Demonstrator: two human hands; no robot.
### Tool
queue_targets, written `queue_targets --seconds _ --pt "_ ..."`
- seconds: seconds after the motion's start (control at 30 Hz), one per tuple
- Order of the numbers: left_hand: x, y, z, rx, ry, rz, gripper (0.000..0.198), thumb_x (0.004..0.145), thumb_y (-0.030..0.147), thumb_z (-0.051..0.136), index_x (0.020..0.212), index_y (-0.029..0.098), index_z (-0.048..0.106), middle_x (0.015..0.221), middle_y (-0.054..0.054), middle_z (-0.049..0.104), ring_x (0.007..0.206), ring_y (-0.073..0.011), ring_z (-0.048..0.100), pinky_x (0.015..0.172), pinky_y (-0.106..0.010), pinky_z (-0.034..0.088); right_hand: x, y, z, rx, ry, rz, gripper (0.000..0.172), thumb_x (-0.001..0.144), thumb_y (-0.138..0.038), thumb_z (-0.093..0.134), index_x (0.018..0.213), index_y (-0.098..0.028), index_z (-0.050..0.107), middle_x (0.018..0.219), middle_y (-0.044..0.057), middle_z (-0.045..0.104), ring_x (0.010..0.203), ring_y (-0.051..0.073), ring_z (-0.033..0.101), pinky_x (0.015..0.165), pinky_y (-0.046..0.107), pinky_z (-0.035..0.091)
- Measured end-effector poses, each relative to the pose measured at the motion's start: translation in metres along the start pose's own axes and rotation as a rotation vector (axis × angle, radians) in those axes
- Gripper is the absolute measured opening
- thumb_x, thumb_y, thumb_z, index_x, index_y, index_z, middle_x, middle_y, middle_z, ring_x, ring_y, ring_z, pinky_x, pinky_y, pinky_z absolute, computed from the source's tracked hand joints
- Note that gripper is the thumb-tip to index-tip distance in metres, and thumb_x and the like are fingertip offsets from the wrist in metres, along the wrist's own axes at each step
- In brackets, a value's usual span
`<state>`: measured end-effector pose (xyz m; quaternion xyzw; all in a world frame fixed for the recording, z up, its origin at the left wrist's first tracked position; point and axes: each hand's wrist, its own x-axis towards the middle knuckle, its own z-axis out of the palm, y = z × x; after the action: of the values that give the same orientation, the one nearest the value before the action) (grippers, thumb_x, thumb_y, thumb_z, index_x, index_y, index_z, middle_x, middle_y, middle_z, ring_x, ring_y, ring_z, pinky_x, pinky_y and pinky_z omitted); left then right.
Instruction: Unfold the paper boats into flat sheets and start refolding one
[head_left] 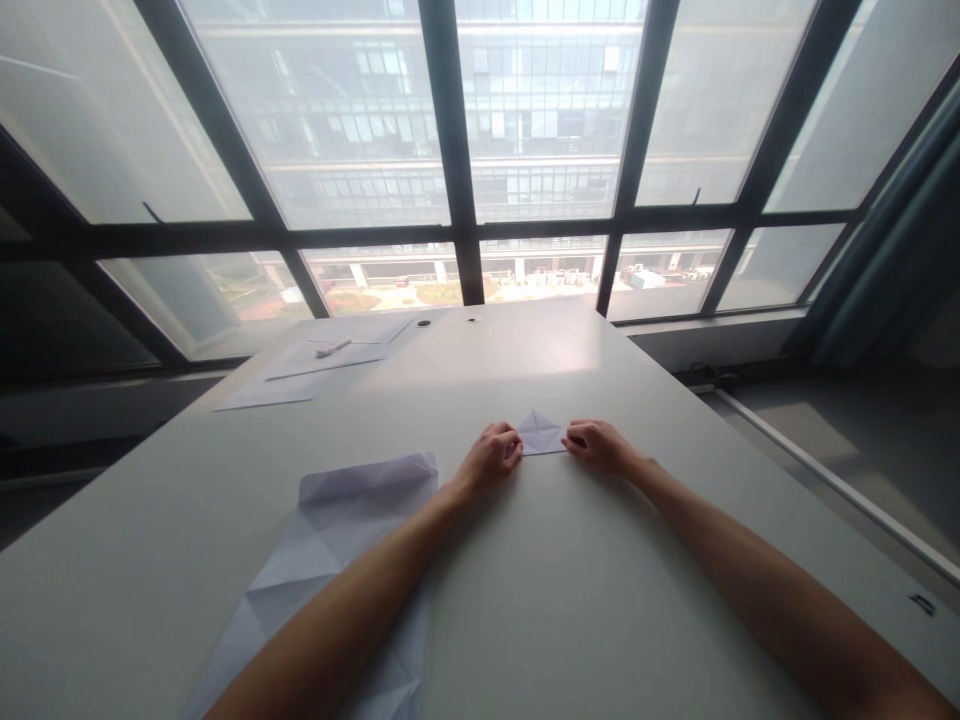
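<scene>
A small piece of folded white paper [539, 435] lies on the table between my two hands, peaked at the far side and straight along the near edge, with crease lines across it. Its left corner is pinched by my left hand [492, 455], fingers curled. At the right corner, my right hand [598, 443] is closed on the paper in the same way. The fingertips partly hide both corners. Under and beside my left forearm lies a large creased sheet of white paper [322, 545], its far edge folded up.
The white table [570, 590] stretches toward tall windows. At its far left are flat paper sheets [292, 388] with a small white object [334, 348] on top. A round dark hole [424, 323] sits near the far edge. A curtain [885, 230] hangs at right.
</scene>
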<state>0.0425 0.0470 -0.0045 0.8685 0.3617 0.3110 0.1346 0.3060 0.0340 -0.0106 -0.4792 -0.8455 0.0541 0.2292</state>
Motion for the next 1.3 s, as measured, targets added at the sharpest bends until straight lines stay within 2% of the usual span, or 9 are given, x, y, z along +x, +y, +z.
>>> queue_targets --seconds 0.17,0.27,0.33,0.4,0.77,0.9,1.07,1.3 --pt "0.0 -0.002 0.001 0.003 0.039 -0.047 0.02 0.09 0.014 0.055 0.077 0.016 0.07 0.086 -0.007 0.064 0.079 -0.0182 0.06 0.079 -0.03 0.05 -0.001 -0.003 -0.001 -0.016 -0.011 0.032 0.031 0.091 -0.028 0.058 0.062 -0.019 0.052 0.069 -0.001 0.055 0.06 0.012 0.042 0.059 0.026 0.027" --pt "-0.001 -0.004 0.002 0.002 0.035 -0.047 0.016 0.089 0.013 0.058 0.092 0.016 0.073 0.091 -0.007 0.065 0.083 -0.0193 0.061 0.082 -0.031 0.051 -0.001 -0.004 -0.002 -0.028 -0.01 0.05 0.029 0.09 -0.029 0.06 0.063 -0.019 0.054 0.069 -0.001 0.056 0.061 0.013 0.043 0.059 0.026 0.027" --pt "-0.002 -0.005 0.004 0.014 0.018 -0.004 0.022 0.089 0.013 0.059 0.104 0.018 0.074 0.097 -0.008 0.066 0.09 -0.021 0.061 0.088 -0.034 0.05 -0.001 -0.005 -0.002 -0.032 -0.009 0.058 0.029 0.09 -0.029 0.06 0.063 -0.019 0.055 0.07 -0.001 0.057 0.062 0.013 0.044 0.059 0.026 0.027" --pt "-0.002 -0.007 0.004 0.037 -0.006 0.048 0.024 0.09 0.015 0.06 0.108 0.021 0.075 0.1 -0.008 0.067 0.096 -0.0226 0.06 0.092 -0.036 0.05 -0.001 -0.006 -0.003 -0.022 -0.014 0.066 0.028 0.09 -0.03 0.061 0.065 -0.019 0.056 0.07 0.0 0.058 0.062 0.013 0.045 0.059 0.025 0.028" --pt "-0.002 -0.004 0.002 0.038 -0.014 0.048 0.02 0.092 0.018 0.059 0.096 0.022 0.078 0.097 -0.008 0.068 0.097 -0.0234 0.06 0.091 -0.035 0.051 -0.001 -0.008 -0.006 0.038 -0.017 0.065 0.008 0.088 -0.03 0.067 0.088 -0.021 0.067 0.075 -0.001 0.063 0.064 0.013 0.051 0.06 0.024 0.031" --pt "-0.002 -0.002 0.002 0.052 -0.015 0.047 0.021 0.092 0.018 0.058 0.097 0.022 0.078 0.096 -0.008 0.068 0.095 -0.0233 0.06 0.09 -0.036 0.051 -0.001 -0.006 -0.005 0.003 -0.027 0.008 0.009 0.09 -0.026 0.064 0.093 -0.023 0.072 0.081 0.001 0.065 0.067 0.014 0.055 0.063 0.024 0.034" --pt "-0.001 -0.004 0.001 0.058 -0.029 0.05 0.021 0.092 0.018 0.06 0.099 0.023 0.079 0.097 -0.007 0.069 0.096 -0.0229 0.06 0.09 -0.035 0.051 -0.002 -0.009 -0.002 0.027 -0.034 -0.085 0.023 0.094 -0.021 0.056 0.1 -0.029 0.077 0.095 0.003 0.07 0.075 0.016 0.061 0.069 0.025 0.039" --pt "-0.002 -0.005 0.003 0.06 -0.03 0.044 0.021 0.089 0.017 0.062 0.097 0.024 0.081 0.097 -0.008 0.069 0.096 -0.023 0.061 0.09 -0.036 0.051 -0.003 -0.014 -0.003 0.088 -0.033 -0.08 0.024 0.091 -0.021 0.059 0.104 -0.029 0.078 0.098 0.003 0.07 0.075 0.016 0.063 0.071 0.025 0.042"
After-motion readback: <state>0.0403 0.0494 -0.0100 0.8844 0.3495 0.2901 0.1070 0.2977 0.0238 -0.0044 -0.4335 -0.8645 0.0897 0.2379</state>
